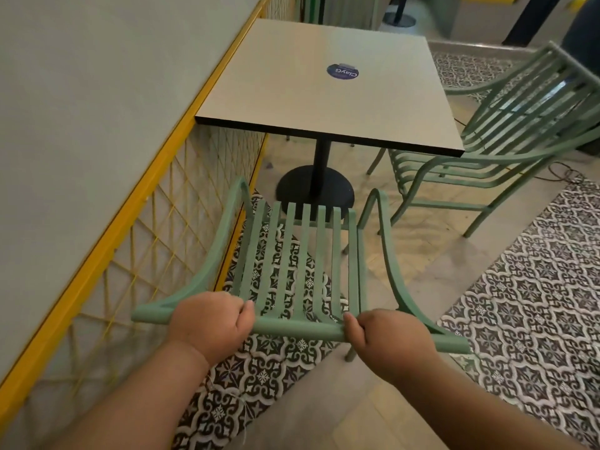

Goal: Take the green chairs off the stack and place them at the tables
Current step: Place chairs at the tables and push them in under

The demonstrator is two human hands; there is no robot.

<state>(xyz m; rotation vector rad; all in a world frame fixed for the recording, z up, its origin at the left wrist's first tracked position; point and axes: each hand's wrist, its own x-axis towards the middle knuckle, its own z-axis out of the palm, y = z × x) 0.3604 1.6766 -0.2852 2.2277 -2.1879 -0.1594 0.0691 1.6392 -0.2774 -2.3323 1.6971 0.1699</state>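
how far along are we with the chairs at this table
Done: one green chair already stands at the right side of the table. In hand: the left hand and right hand both grip the top rail of a second green chair, facing the table's near edge but not yet tucked under. Left: pushing it in. The stack is out of view, so remaining chairs can't be counted.

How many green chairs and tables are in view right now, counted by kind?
Green chairs: 2, the held chair gripped by the left hand and right hand, and the side chair.
Square tables: 1, the pedestal table.
Total: 3.
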